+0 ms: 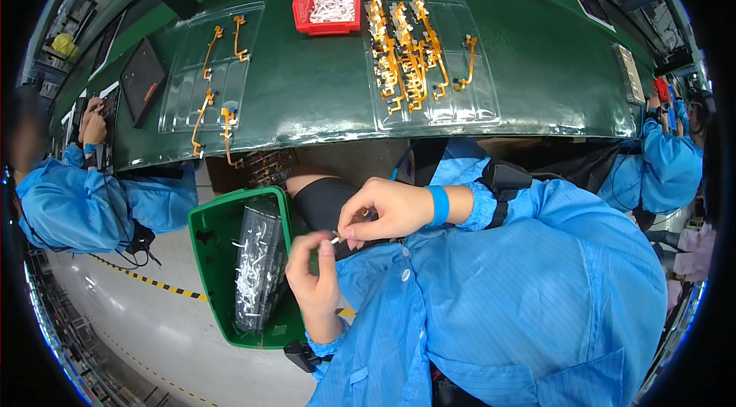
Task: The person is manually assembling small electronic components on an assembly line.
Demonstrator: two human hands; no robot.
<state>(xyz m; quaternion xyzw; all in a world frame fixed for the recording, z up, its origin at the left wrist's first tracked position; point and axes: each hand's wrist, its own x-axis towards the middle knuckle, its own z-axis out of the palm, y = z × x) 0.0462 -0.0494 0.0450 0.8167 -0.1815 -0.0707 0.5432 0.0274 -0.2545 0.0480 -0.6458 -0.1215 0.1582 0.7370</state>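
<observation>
Just above my lap, my left hand [313,282] and my right hand [389,210] meet at the fingertips. A tiny white piece with a bit of orange [335,239] shows between them; fingers cover most of it. My right thumb and forefinger pinch it from the right. On its other side, my left thumb and forefinger are closed at it, slightly blurred. Beyond, on the green table [322,85], a clear tray [484,100] carries many orange flex cables [414,62]. Another clear tray [175,112] at left bears several spaced-out flex cables [205,112].
A red bin [299,12] of small white pieces [333,3] stands at the table's far side. Left of my knees, a green bin [203,254] holds dark clear-topped trays [259,269] with white scraps. Co-workers in blue [73,204] sit at both sides. A dark panel [142,81] lies left.
</observation>
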